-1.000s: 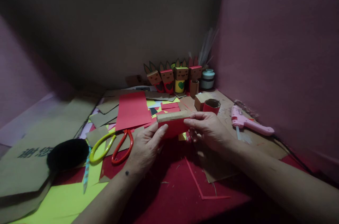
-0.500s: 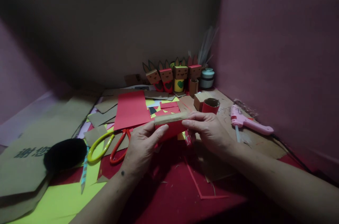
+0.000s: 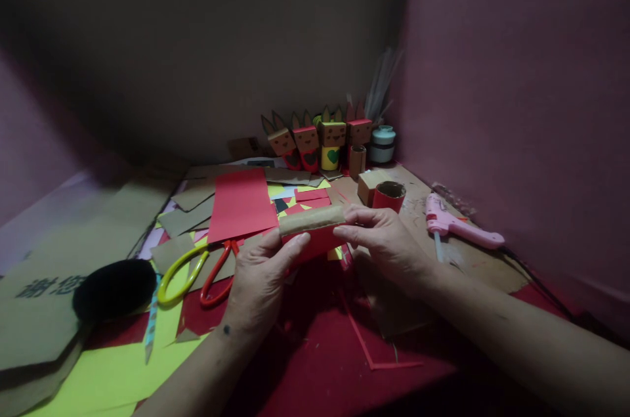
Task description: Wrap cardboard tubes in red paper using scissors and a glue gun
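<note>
Both my hands hold one cardboard tube (image 3: 311,219) with a strip of red paper (image 3: 317,241) partly wrapped on it, lifted a little above the table. My left hand (image 3: 260,279) pinches the tube's left end, thumb on the near side. My right hand (image 3: 388,243) grips the right end, fingers curled over the top. Just beyond the right hand stands a red-wrapped tube (image 3: 390,196) beside a small cardboard box (image 3: 368,183).
Scissors with one yellow and one red handle (image 3: 197,267) lie left of my hands. A red sheet (image 3: 241,204), brown card pieces and yellow paper (image 3: 113,377) cover the table. A pink glue gun (image 3: 455,225) lies at the right. Paper rabbit figures (image 3: 315,138) line the back wall.
Both hands and the tube have drifted slightly left in the view. The grip is unchanged.
</note>
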Available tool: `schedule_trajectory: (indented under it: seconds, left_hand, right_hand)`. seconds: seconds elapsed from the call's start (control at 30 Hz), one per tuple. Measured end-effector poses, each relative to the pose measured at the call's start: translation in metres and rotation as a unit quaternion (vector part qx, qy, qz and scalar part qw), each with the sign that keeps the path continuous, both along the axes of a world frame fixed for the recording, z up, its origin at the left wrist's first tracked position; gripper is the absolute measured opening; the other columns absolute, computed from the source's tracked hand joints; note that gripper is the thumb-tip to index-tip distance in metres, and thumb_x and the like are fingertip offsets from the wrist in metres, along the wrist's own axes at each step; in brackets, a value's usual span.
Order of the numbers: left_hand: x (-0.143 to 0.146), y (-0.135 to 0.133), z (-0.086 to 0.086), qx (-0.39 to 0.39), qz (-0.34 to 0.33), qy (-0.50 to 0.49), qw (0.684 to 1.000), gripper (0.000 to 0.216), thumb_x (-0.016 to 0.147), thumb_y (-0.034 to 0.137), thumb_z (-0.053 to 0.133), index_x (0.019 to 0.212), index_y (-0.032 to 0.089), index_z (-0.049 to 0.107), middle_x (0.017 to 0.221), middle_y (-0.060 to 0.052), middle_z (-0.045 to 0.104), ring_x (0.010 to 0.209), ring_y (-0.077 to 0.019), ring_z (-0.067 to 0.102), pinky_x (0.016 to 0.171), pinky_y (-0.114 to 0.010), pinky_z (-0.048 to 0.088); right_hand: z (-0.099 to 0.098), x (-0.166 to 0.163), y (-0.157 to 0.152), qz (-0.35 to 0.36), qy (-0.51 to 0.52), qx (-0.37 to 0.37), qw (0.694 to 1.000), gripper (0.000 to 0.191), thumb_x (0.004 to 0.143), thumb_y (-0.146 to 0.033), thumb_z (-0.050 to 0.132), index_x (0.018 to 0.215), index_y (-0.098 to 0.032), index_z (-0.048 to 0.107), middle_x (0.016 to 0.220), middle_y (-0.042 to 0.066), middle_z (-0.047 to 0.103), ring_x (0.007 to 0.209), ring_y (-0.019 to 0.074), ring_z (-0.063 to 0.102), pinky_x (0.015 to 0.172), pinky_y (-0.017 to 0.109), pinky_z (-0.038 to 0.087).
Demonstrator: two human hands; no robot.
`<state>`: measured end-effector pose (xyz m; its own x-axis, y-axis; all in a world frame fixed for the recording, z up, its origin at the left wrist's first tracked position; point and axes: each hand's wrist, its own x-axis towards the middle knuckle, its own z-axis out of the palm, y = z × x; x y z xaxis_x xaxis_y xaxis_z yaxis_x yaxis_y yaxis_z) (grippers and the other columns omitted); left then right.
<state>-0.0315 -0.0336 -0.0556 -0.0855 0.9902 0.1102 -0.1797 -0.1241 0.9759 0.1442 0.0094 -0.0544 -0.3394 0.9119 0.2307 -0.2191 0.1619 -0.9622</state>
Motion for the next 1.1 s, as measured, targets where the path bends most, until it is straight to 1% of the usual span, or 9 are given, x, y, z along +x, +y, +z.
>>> schedule_trajectory:
  seconds: [0.03,0.13,0.2,0.27,0.43,0.53,0.77,0.9,1.1]
  left_hand:
    - [0.0,0.0,-0.001,-0.004,-0.002,-0.003,1.0,0.023,0.078,0.03,0.076,0.1,0.023,0.077,0.102,-0.003,0.078,0.097,-0.0228,0.07,0.086,-0.03,0.054]
    - [0.001,-0.001,-0.003,-0.009,-0.024,-0.014,1.0,0.025,0.079,0.03,0.076,0.102,0.022,0.077,0.105,-0.004,0.078,0.101,-0.0241,0.069,0.089,-0.031,0.054]
    - [0.002,-0.001,-0.004,-0.002,-0.031,-0.01,0.999,0.026,0.08,0.029,0.075,0.104,0.021,0.076,0.109,-0.006,0.076,0.107,-0.0258,0.067,0.095,-0.034,0.051]
    - [0.003,-0.002,-0.004,0.006,-0.033,-0.007,0.999,0.025,0.08,0.027,0.074,0.105,0.021,0.076,0.111,-0.006,0.076,0.112,-0.027,0.065,0.1,-0.036,0.049]
    - [0.004,-0.002,-0.006,-0.005,-0.055,-0.027,0.998,0.025,0.079,0.024,0.075,0.104,0.022,0.076,0.111,-0.005,0.076,0.11,-0.0283,0.066,0.098,-0.04,0.05]
    - [0.004,-0.001,-0.005,-0.004,-0.043,-0.023,0.999,0.022,0.078,0.023,0.075,0.1,0.022,0.077,0.107,-0.005,0.077,0.107,-0.0276,0.067,0.098,-0.038,0.05]
    - [-0.007,0.004,-0.002,0.016,-0.031,0.003,0.999,0.021,0.079,0.025,0.074,0.1,0.023,0.078,0.103,-0.004,0.078,0.102,-0.0247,0.069,0.092,-0.033,0.053]
    - [-0.01,0.002,0.002,0.011,-0.029,0.037,0.999,0.026,0.08,0.029,0.073,0.105,0.022,0.077,0.104,-0.005,0.078,0.102,-0.0259,0.068,0.094,-0.037,0.051]
    - [-0.011,0.0,0.005,0.018,-0.055,0.079,0.995,0.03,0.082,0.03,0.071,0.112,0.024,0.074,0.105,-0.005,0.077,0.102,-0.029,0.068,0.097,-0.043,0.049]
  right_hand:
    - [0.001,-0.001,-0.001,0.018,0.003,-0.005,1.0,0.005,0.074,-0.026,0.077,0.077,-0.022,0.077,0.082,-0.001,0.068,0.082,0.0141,0.06,0.078,0.027,0.047]
    - [0.005,-0.005,-0.004,0.085,0.036,0.0,0.996,0.02,0.076,-0.021,0.075,0.095,-0.028,0.078,0.096,0.0,0.074,0.09,0.016,0.066,0.084,0.03,0.051]
    - [0.006,-0.008,-0.005,0.102,0.06,0.02,0.993,0.022,0.079,-0.018,0.073,0.097,-0.031,0.077,0.101,-0.001,0.075,0.095,0.0157,0.068,0.088,0.029,0.051]
    - [0.005,-0.01,-0.006,0.1,0.07,0.029,0.992,0.021,0.082,-0.017,0.071,0.096,-0.031,0.078,0.103,-0.002,0.075,0.097,0.0152,0.068,0.09,0.028,0.052]
    - [-0.001,-0.012,-0.008,0.068,0.07,0.013,0.995,0.022,0.081,-0.018,0.073,0.099,-0.03,0.077,0.099,-0.001,0.075,0.093,0.0157,0.069,0.09,0.03,0.053]
    - [-0.002,-0.012,-0.008,0.074,0.064,0.018,0.995,0.025,0.082,-0.019,0.071,0.104,-0.03,0.076,0.097,0.0,0.075,0.091,0.0151,0.068,0.09,0.03,0.052]
    - [0.004,-0.006,0.006,0.123,0.007,0.029,0.992,0.026,0.086,-0.02,0.066,0.106,-0.032,0.075,0.117,0.002,0.068,0.115,0.0218,0.059,0.103,0.04,0.043]
    - [0.005,-0.003,0.011,0.119,0.0,0.049,0.992,0.023,0.085,-0.019,0.066,0.102,-0.03,0.077,0.112,0.003,0.068,0.111,0.0211,0.059,0.104,0.04,0.041]
    - [-0.001,0.001,0.007,0.135,0.035,0.005,0.99,0.023,0.084,-0.018,0.066,0.101,-0.029,0.077,0.105,0.003,0.07,0.103,0.0197,0.06,0.1,0.039,0.042]
